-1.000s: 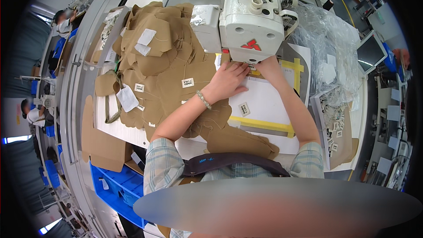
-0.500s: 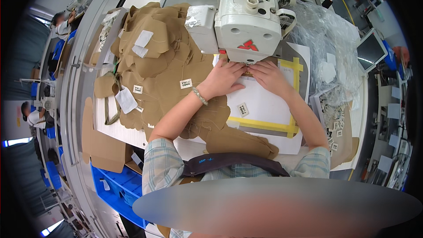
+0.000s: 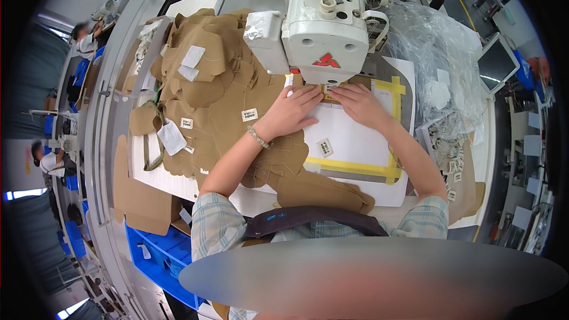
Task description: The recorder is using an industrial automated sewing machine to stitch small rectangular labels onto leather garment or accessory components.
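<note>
Hands (image 3: 289,111) lie flat, just apart, flanking a rectangular label (image 3: 328,89) at the glossy white machine (image 3: 325,38).

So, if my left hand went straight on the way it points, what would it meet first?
Probably the small pale label, just short of your right hand, by the machine head; depth is unclear.

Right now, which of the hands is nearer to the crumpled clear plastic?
Right. The right hand is in front of the sewing machine head, left of the crumpled clear plastic; the left hand is farther left.
</note>
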The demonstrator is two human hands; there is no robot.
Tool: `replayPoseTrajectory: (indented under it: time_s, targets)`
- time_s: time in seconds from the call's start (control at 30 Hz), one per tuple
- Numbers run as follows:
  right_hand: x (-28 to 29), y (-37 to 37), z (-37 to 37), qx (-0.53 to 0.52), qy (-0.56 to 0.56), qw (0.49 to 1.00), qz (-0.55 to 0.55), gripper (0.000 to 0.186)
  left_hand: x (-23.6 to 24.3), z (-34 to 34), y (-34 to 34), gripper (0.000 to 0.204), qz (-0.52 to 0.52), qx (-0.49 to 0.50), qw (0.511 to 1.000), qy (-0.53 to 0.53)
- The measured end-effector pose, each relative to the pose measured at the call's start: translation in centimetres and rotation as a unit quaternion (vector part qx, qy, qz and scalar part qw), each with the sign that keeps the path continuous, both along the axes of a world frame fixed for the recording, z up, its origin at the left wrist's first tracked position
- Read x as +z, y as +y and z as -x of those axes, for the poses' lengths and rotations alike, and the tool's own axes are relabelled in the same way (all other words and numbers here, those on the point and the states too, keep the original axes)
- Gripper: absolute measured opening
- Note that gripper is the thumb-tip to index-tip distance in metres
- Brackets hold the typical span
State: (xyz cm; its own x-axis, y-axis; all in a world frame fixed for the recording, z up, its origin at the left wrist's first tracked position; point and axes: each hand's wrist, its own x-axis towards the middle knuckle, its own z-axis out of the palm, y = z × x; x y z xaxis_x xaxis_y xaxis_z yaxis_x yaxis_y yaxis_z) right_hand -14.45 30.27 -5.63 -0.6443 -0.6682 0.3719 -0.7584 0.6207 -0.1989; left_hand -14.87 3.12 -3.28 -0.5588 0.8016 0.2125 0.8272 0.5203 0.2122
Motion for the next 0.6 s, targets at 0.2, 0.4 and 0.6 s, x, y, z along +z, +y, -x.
replayPoseTrajectory:
  time_s: [0.2,0.4,0.6]
  targets:
    - [0.5,0.5,0.1,0.003,-0.003,1.0,-0.017,0.041,0.2,0.2,-1.2,0.06,0.018,0.034,0.999,0.009]
    - [0.4,0.6,0.5,0.017,-0.007,1.0,-0.006,0.042,0.4,0.0,-0.6,0.06,-0.013,0.034,0.999,0.001]
    - [0.6,0.5,1.0,0.028,-0.009,1.0,-0.006,0.042,0.4,0.1,-0.5,0.059,0.002,0.051,0.999,-0.02]
